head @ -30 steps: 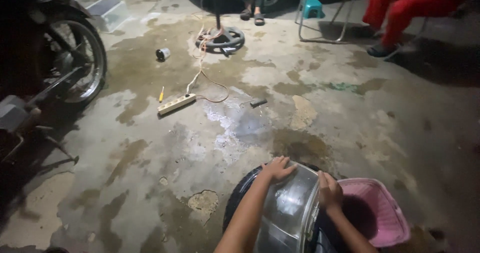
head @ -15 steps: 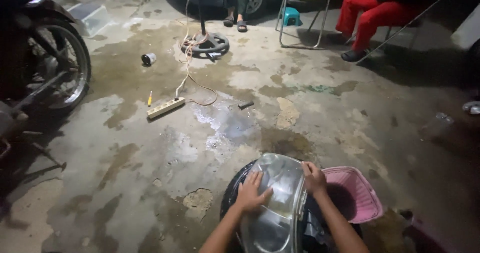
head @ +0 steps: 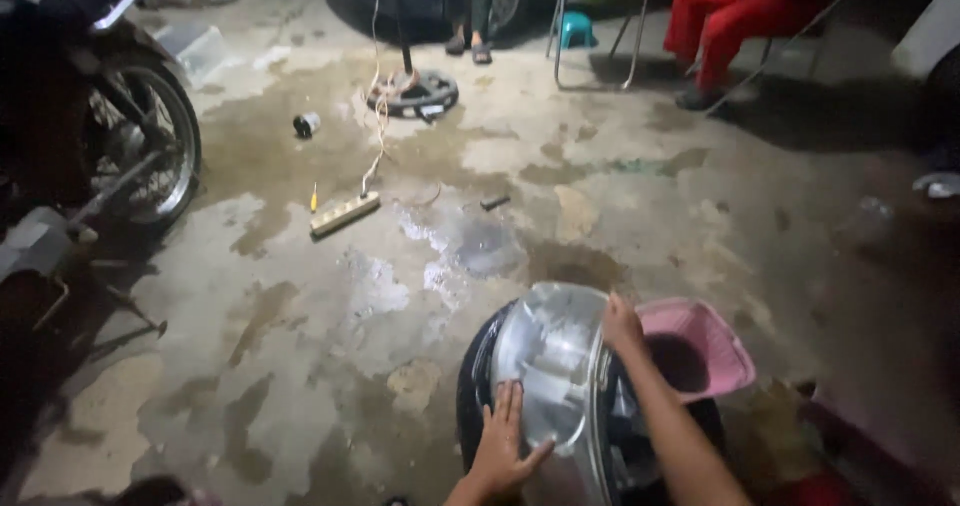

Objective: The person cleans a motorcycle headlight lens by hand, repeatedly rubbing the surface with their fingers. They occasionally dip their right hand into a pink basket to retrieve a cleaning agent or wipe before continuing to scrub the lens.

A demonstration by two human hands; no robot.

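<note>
A shiny silver wheel rim (head: 550, 366) stands upright inside a black tyre (head: 472, 386) at the bottom middle of the view. My left hand (head: 505, 444) lies flat on the near face of the rim, fingers spread. My right hand (head: 620, 326) grips the rim's upper right edge. A pink plastic basin (head: 725, 341) sits on the floor just right of the wheel, behind my right forearm.
Wet patchy concrete floor. A motorcycle's wheel (head: 150, 146) stands at the left. A power strip (head: 343, 214) with its cord runs to a fan base (head: 412, 94). A small can (head: 305, 124) lies nearby. A person in red trousers (head: 730, 26) sits at the back right.
My left hand slid down from the rim's top to its lower face. The view shifted so the wheel sits more central. My right hand stays on the upper right edge.
</note>
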